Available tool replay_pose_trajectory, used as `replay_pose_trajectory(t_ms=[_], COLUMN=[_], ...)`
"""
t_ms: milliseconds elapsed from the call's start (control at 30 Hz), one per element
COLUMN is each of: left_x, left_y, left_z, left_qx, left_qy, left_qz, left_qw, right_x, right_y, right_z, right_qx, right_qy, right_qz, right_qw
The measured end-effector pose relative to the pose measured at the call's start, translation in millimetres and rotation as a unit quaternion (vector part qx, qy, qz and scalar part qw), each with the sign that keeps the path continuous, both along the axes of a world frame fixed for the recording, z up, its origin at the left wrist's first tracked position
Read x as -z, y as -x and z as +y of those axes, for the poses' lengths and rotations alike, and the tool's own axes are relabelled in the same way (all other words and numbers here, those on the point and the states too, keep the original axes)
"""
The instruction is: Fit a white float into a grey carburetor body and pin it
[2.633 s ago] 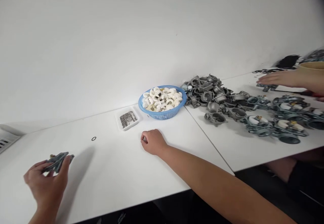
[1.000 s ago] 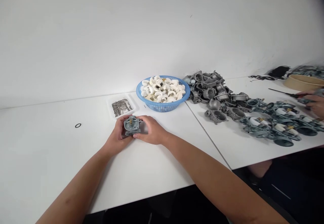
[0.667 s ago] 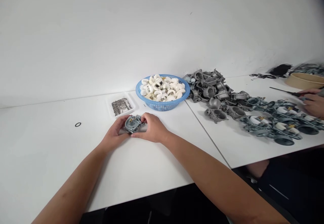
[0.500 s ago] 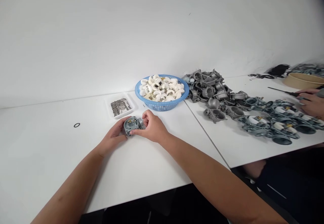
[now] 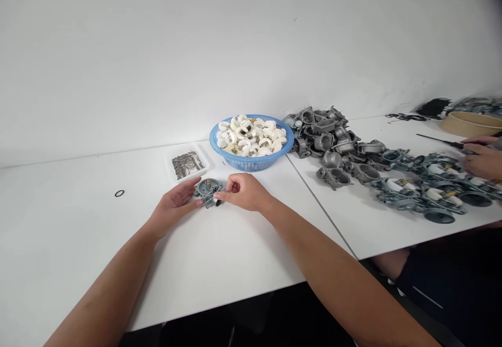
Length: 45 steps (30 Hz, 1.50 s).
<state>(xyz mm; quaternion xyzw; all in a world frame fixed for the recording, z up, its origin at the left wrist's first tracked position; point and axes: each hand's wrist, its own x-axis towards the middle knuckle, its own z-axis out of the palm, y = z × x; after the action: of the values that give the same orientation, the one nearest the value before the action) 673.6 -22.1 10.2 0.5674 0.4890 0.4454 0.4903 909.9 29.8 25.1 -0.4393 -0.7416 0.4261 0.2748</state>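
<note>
A small die-cast carburetor body (image 5: 207, 191) sits between the two grips, low over the counter (image 5: 78, 253) (whether it rests on the surface, I cannot tell). The left grip (image 5: 174, 203) is pressed against its left side, fingers together and thumb along the top edge. The right grip (image 5: 245, 192) pinches its right side between thumb and forefinger.

Just beyond the grips lies a blue plastic basket (image 5: 251, 165) heaped with white ring-shaped parts (image 5: 251, 140), and beside it a small white tray (image 5: 186, 165) of thin metal pins. Left of the grips, well apart, lies a black O-ring (image 5: 120, 193). To the right are a heap of bare carburetor bodies (image 5: 325, 140) and a spread of assembled ones (image 5: 427, 190). At the far right, a co-worker's hand (image 5: 484, 161) holds a screwdriver (image 5: 439, 141).
</note>
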Motion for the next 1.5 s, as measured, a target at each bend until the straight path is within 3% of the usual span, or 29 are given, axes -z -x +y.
replay_pose_trajectory(t_ms=[100, 167, 300, 433, 533, 667, 967, 1067, 1133, 1200, 1267, 1300, 1333, 1367, 1433, 1500], left_x=[-3.9, -1.4, 5.8, 6.5, 7.9, 10.9, -2.1, -0.2, 2.5, 4.6, 5.5, 5.5, 5.5, 5.5, 5.7, 6.4], left_y=[-4.0, -5.0, -0.6, 1.1, -2.2, -4.9, -26.3, -24.1, -18.6, -13.3, -10.4, -10.0, -10.1, -10.5, -11.5, -12.1], left_z=[-3.0, -3.7, -4.0, -5.6, -5.3, -4.6, -12.9, -9.3, -5.6, -2.0, 0.9, 2.0, 3.0, 3.7, 4.7, 5.1], left_qx=[0.037, 0.037, 0.032, 0.057, 0.036, -0.002, 0.036, 0.021, 0.019, 0.025, 0.03, 0.029, 0.027, 0.027, 0.026, 0.025], left_qy=[0.009, 0.006, -0.021, -0.013, -0.011, -0.035, -0.013, -0.011, -0.017, -0.02, -0.019, -0.021, -0.023, -0.023, -0.021, -0.022], left_qz=[-0.018, 0.006, 0.088, 0.192, 0.242, 0.224, 0.139, 0.143, 0.166, 0.189, 0.206, 0.21, 0.212, 0.211, 0.204, 0.195], left_qw=[0.999, 0.999, 0.995, 0.98, 0.969, 0.974, 0.99, 0.989, 0.986, 0.981, 0.978, 0.977, 0.977, 0.977, 0.978, 0.98], right_x=[7.5, 14.0, 22.6, 17.4, 8.6, 0.2, 5.2, -10.6, -35.0, -64.8, -90.1, -98.5, -103.5, -105.4, -102.7, -97.3], right_y=[4.0, 8.5, 18.6, 27.3, 31.2, 34.0, 41.8, 30.2, 13.3, -6.6, -23.2, -28.6, -31.5, -32.0, -27.4, -19.1], right_z=[-0.2, -1.4, -5.0, -13.8, -22.5, -31.3, -39.9, -39.4, -29.4, -8.6, 20.0, 35.0, 49.1, 61.4, 78.8, 86.7], right_qx=[0.044, 0.027, -0.016, 0.039, 0.084, 0.069, 0.077, 0.071, 0.087, 0.121, 0.169, 0.168, 0.136, 0.108, 0.079, 0.08], right_qy=[-0.067, -0.093, -0.07, -0.059, -0.048, -0.084, -0.166, -0.245, -0.333, -0.372, -0.307, -0.236, -0.141, -0.1, -0.062, -0.075], right_qz=[0.037, 0.045, 0.065, 0.073, 0.085, 0.093, 0.002, -0.013, -0.03, -0.084, -0.209, -0.283, -0.352, -0.375, -0.4, -0.414], right_qw=[0.996, 0.994, 0.995, 0.995, 0.992, 0.99, 0.983, 0.967, 0.938, 0.916, 0.913, 0.914, 0.915, 0.915, 0.911, 0.904])
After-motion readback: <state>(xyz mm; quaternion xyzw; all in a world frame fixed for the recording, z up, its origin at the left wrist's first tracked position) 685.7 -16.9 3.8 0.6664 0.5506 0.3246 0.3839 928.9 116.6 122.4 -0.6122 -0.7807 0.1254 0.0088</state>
